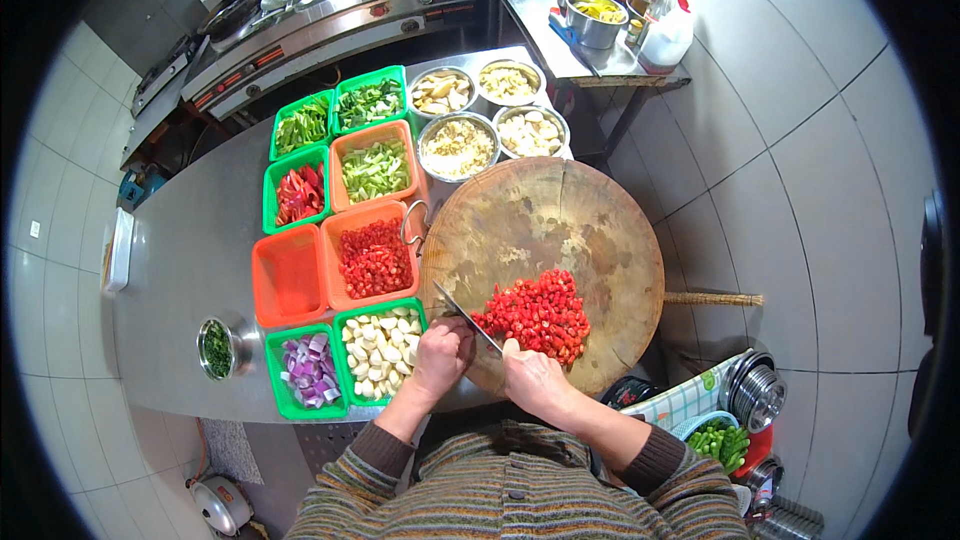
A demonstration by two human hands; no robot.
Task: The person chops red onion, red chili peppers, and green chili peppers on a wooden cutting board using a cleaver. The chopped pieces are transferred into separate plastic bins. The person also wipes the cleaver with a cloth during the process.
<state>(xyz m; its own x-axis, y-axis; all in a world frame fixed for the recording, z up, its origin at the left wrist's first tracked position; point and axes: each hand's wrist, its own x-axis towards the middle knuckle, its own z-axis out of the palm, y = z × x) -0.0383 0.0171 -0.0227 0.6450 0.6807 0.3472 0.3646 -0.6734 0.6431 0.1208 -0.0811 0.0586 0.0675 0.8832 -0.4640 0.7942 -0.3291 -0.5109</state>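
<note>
A round wooden chopping block (540,217) bears a heap of chopped red chillies (544,315) near its front. My right hand (536,379) grips a kitchen knife (466,316), its blade edge-on at the left of the heap. Curled at the block's left front edge, my left hand (444,351) is close beside the blade; what its fingers hold, if anything, is hidden. To the left, an orange basket (411,270) holds more cut red chillies. Below it, peeled garlic cloves (381,349) fill a green basket (345,364).
Further baskets hold purple onion pieces (310,371), red pepper pieces (301,193) and cut greens (369,103). An empty orange basket (289,274) stands among them. Steel bowls (459,146) stand behind the block. A small bowl of chopped greens (217,349) is far left, and a stove (330,30) stands beyond.
</note>
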